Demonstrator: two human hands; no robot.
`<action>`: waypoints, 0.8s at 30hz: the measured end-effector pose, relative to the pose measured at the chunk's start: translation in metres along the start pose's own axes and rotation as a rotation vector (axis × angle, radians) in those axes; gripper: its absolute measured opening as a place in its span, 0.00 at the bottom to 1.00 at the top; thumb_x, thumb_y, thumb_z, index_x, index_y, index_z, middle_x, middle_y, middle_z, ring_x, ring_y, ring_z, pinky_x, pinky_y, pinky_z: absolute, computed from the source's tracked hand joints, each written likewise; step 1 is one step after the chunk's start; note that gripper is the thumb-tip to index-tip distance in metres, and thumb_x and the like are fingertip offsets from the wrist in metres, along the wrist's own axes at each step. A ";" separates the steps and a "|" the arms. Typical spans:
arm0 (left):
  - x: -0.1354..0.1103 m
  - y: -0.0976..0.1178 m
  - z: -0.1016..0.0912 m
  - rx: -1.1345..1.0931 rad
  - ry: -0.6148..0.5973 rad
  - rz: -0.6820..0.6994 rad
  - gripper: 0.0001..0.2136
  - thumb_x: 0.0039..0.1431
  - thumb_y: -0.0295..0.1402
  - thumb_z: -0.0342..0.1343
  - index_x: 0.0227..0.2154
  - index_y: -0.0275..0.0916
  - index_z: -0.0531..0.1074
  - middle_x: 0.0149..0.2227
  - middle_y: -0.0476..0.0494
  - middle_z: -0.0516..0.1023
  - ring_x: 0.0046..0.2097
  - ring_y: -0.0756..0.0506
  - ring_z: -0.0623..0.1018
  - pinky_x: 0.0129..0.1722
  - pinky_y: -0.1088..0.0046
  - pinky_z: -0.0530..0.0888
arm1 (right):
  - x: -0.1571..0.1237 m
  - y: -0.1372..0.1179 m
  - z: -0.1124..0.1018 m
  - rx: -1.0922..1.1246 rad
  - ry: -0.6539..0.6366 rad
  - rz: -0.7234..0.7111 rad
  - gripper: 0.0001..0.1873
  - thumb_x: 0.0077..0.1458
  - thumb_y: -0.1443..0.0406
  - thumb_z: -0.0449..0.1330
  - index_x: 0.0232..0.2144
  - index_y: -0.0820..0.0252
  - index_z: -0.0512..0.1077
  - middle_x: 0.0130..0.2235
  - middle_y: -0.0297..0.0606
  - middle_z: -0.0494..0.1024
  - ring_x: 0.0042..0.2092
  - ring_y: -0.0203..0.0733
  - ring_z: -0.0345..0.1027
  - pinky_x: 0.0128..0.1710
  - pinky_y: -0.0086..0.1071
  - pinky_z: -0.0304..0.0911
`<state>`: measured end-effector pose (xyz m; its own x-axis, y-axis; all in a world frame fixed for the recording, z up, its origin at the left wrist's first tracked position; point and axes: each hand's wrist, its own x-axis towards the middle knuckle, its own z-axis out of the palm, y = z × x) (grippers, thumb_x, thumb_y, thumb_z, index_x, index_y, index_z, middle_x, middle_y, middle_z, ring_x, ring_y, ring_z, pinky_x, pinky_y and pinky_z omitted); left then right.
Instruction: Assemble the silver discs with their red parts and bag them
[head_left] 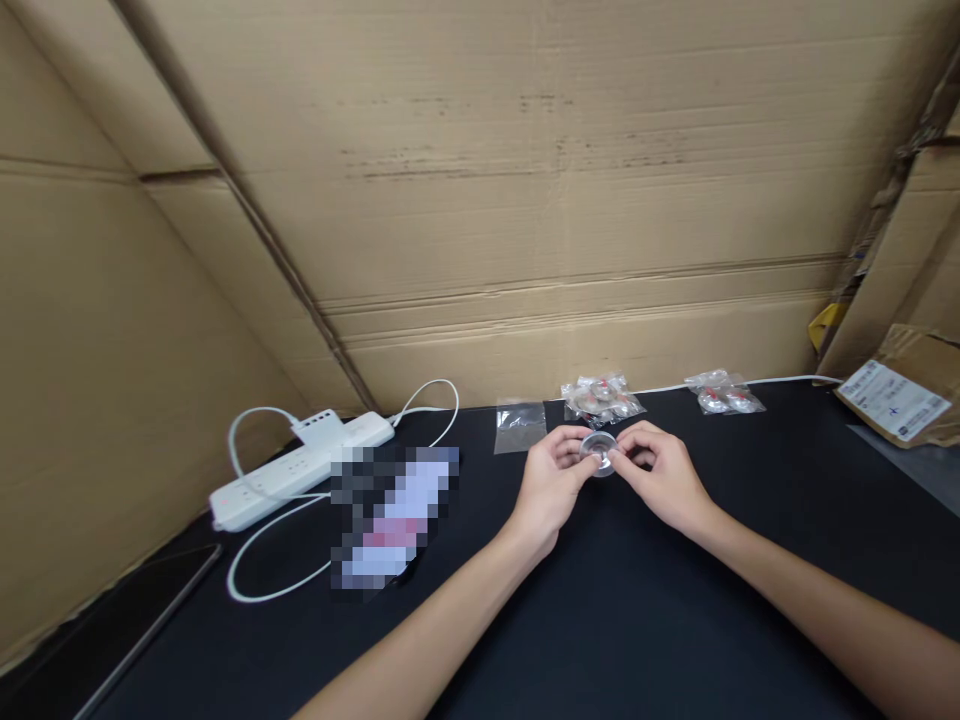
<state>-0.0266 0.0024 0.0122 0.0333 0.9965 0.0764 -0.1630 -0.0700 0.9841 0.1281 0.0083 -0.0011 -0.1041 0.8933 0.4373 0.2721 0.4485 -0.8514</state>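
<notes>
A small round clear disc (599, 452) is pinched between both my hands above the black tabletop (600, 600). My left hand (551, 485) grips its left edge with curled fingers. My right hand (660, 475) grips its right edge, thumb and fingers closed on it. Just behind the disc lies a clear plastic bag (601, 398) holding similar round parts with red bits. An empty small clear bag (520, 427) lies to the left of that.
Another bag of parts (724, 392) lies at the back right. A white power strip (300, 468) with white cables sits at the left, next to a blurred-out patch (394, 520). Cardboard walls (525, 220) enclose the back and sides. A labelled cardboard box (896, 400) sits far right.
</notes>
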 end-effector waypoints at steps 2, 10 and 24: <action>0.000 0.000 0.000 0.002 0.002 0.003 0.15 0.43 0.27 0.67 0.35 0.35 0.72 0.31 0.46 0.79 0.35 0.49 0.77 0.38 0.74 0.73 | 0.000 0.000 0.000 -0.001 0.002 -0.006 0.09 0.53 0.63 0.61 0.24 0.61 0.73 0.34 0.40 0.74 0.33 0.39 0.70 0.32 0.32 0.68; -0.001 0.000 0.000 0.016 0.002 0.014 0.14 0.42 0.26 0.68 0.35 0.36 0.73 0.30 0.47 0.78 0.34 0.48 0.77 0.36 0.75 0.73 | -0.001 -0.002 0.000 -0.012 0.000 -0.003 0.10 0.54 0.62 0.61 0.23 0.60 0.73 0.34 0.40 0.74 0.33 0.39 0.70 0.31 0.32 0.68; 0.001 -0.004 -0.002 0.061 -0.002 0.060 0.14 0.45 0.28 0.67 0.36 0.36 0.72 0.29 0.46 0.79 0.34 0.48 0.78 0.37 0.74 0.73 | 0.000 -0.001 -0.001 -0.015 -0.016 0.004 0.10 0.54 0.61 0.61 0.24 0.60 0.74 0.32 0.39 0.74 0.32 0.39 0.70 0.31 0.31 0.67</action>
<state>-0.0277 0.0035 0.0084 0.0270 0.9904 0.1357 -0.1048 -0.1322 0.9857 0.1285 0.0077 -0.0003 -0.1185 0.8953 0.4294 0.2864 0.4449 -0.8485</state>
